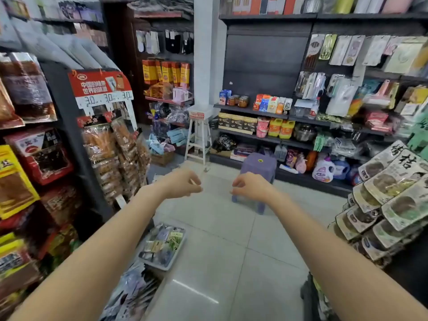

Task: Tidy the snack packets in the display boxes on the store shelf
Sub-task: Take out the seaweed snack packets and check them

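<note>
Head view, L to R: snack packets are sitting in display boxes on the L shelf. Left hand and right hand are hanging mid-aisle, fingers loosely curled, gripping nothing. Packets are looking light, crinkly, prob slippery; best pinching top seams.

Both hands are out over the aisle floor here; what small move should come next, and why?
Probably turn toward the snack packets on the left shelves and reach in. The left hand and right hand hover loosely curled over the floor, touching no packet, so no tidying has begun.
</note>
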Motion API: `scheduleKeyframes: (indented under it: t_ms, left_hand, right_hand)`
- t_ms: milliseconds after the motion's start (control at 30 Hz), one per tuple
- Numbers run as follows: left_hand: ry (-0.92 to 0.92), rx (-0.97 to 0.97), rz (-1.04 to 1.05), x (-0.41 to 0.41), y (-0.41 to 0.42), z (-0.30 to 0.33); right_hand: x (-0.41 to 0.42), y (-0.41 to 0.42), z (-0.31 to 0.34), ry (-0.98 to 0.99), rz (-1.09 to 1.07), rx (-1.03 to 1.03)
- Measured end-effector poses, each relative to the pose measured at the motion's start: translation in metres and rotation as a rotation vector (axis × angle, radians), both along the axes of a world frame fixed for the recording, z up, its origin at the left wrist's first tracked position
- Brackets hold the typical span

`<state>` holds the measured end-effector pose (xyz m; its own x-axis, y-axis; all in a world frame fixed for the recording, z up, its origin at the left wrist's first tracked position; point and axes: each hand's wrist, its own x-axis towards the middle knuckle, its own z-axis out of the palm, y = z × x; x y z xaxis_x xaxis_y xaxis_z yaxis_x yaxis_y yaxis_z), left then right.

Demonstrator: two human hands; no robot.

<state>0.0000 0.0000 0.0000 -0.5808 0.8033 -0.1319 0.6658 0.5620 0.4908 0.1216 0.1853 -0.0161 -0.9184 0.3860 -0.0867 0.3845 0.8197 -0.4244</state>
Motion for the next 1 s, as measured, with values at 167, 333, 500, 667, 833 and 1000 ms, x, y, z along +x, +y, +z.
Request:
scheduleKeyframes:
  t_ms: [167, 333, 500, 667, 833, 1000]
  left_hand:
    - [-0.014, 0.076, 0.047, -0.012, 0.01, -0.019]
    - [-0.006, 0.119, 0.08, -0.045, 0.024, -0.035]
    - [0.068, 0.057, 0.115, -0.113, 0.058, -0.053]
    - [0.087, 0.074, 0.13, -0.192, 0.105, -0.055]
    - [0.08, 0.083, 0.122, -0.267, 0.149, -0.052]
    - [0.045, 0.079, 0.076, -0.335, 0.193, -0.047]
  right_hand:
    - [-0.012, 0.011, -0.024, 0.067, -0.046, -0.024]
    - [-0.043, 0.031, -0.04, 0.092, -0.061, -0.049]
    - [-0.105, 0.061, -0.047, 0.078, -0.071, -0.022]
    - [-0.185, 0.098, -0.042, 0.061, -0.103, -0.023]
    - [-0.256, 0.139, -0.032, 0.077, -0.143, -0.026]
    - [-0.321, 0.179, -0.03, 0.08, -0.129, -0.035]
